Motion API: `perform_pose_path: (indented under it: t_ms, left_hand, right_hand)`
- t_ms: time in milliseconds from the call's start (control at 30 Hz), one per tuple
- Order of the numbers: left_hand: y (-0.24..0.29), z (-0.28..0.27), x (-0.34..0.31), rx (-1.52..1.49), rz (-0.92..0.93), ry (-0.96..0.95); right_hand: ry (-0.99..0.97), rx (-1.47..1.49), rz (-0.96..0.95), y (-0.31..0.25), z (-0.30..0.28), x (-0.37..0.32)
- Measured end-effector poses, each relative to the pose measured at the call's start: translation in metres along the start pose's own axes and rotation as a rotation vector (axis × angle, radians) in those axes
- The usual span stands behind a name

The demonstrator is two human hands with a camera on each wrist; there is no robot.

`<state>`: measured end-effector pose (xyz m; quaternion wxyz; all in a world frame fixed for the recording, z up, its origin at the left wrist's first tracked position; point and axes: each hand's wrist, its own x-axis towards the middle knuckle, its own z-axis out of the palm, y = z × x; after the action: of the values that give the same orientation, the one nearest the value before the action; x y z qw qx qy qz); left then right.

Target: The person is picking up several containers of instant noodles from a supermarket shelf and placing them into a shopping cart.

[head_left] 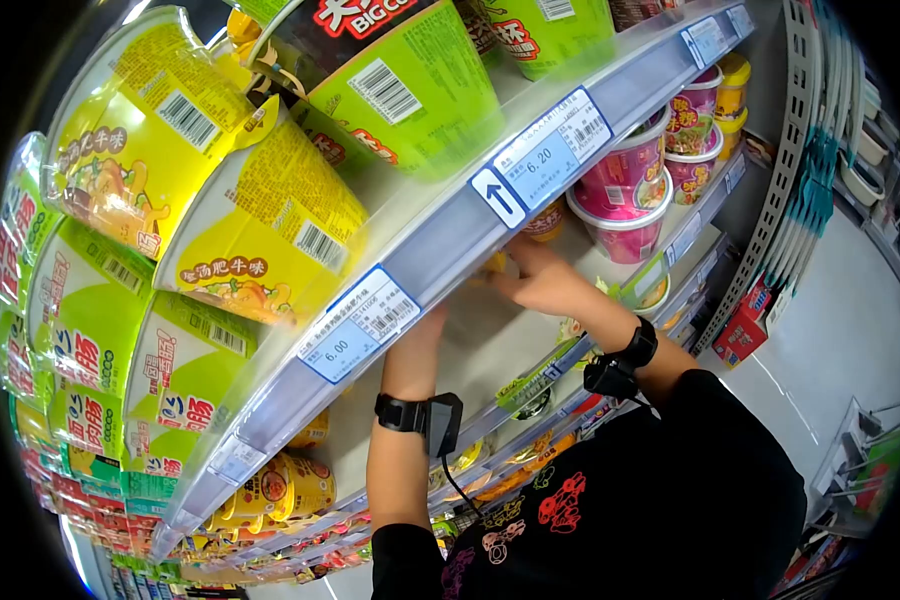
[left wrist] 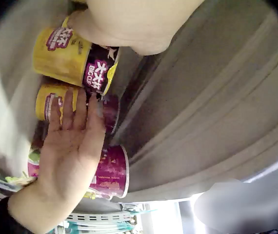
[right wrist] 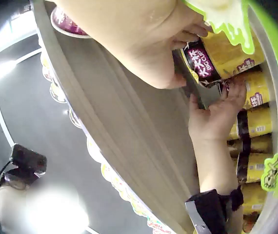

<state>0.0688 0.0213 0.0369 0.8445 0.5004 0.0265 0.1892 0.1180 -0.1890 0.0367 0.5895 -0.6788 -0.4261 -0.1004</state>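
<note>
In the head view both hands reach under the upper shelf, the left hand (head_left: 422,335) partly hidden by its edge. In the left wrist view a yellow instant-noodle cup (left wrist: 63,56) marked BIG CUP lies between the hands. My left hand (left wrist: 129,22) touches its upper side in that view. Below it, my right hand (left wrist: 73,151) has its fingers straight, tips close by this cup and overlapping a second yellow cup (left wrist: 44,102). The right wrist view shows the left hand (right wrist: 217,117) with thumb and fingers spread near the same BIG CUP (right wrist: 234,53).
Price labels line the upper shelf edge (head_left: 440,260). Large yellow cups (head_left: 270,215) and green cups (head_left: 405,100) stand on it. Purple noodle cups (head_left: 625,190) stack at the right of the lower shelf, and more yellow cups (right wrist: 256,168) line up beside the left forearm.
</note>
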Motion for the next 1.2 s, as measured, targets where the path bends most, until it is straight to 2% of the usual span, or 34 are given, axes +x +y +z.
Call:
perform_pose_path:
  t_ms: [33,100,167,200,300,367,467,533,633,833,933,1033,1067,1200]
  left_hand:
    - [-0.003,-0.009,0.008,-0.031,-0.027,-0.002]
    - [-0.005,-0.018,0.021,-0.092,-0.082,-0.004]
    - [-0.006,-0.015,0.026,0.006,-0.228,0.171]
    - [-0.003,-0.003,0.018,0.076,-0.181,0.163]
    - [-0.011,-0.018,0.023,0.067,-0.152,0.101]
    - [-0.005,0.006,0.014,0.067,-0.149,0.141]
    - [-0.007,0.006,0.009,0.079,-0.121,0.151]
    - [-0.008,0.007,0.004,0.082,-0.125,0.152]
    - [-0.004,0.008,-0.003,0.076,-0.142,0.167]
    - [0.000,0.010,-0.017,0.064,-0.181,0.201]
    - [-0.005,0.013,-0.019,0.080,-0.155,0.205]
    - [-0.005,0.028,-0.031,0.141,-0.010,0.147]
    - [0.008,0.055,-0.043,0.121,-0.052,0.183]
    - [0.010,0.057,-0.070,0.167,-0.030,0.171]
  right_hand:
    - [0.003,-0.047,-0.050,0.003,0.003,0.003]
    - [-0.022,-0.031,0.050,-0.006,0.002,0.002]
    - [-0.038,-0.007,0.081,-0.006,0.002,0.004]
    - [-0.040,0.010,0.064,-0.003,0.001,0.006]
    - [-0.087,0.066,0.084,-0.008,-0.005,0.009]
    - [-0.112,0.085,0.114,-0.007,-0.006,0.008]
    - [-0.130,0.070,0.107,0.003,0.000,0.006]
    - [-0.144,0.034,0.070,0.010,0.004,0.004]
    - [-0.145,-0.075,-0.098,0.012,0.007,0.005]
    - [-0.245,-0.152,0.020,0.006,0.008,0.004]
    - [-0.198,-0.135,-0.009,0.002,0.006,0.005]
    - [-0.144,-0.103,-0.019,-0.004,0.002,0.006]
    - [-0.119,-0.086,-0.012,-0.007,0.000,0.007]
    - [-0.032,-0.010,0.035,-0.020,-0.008,0.007]
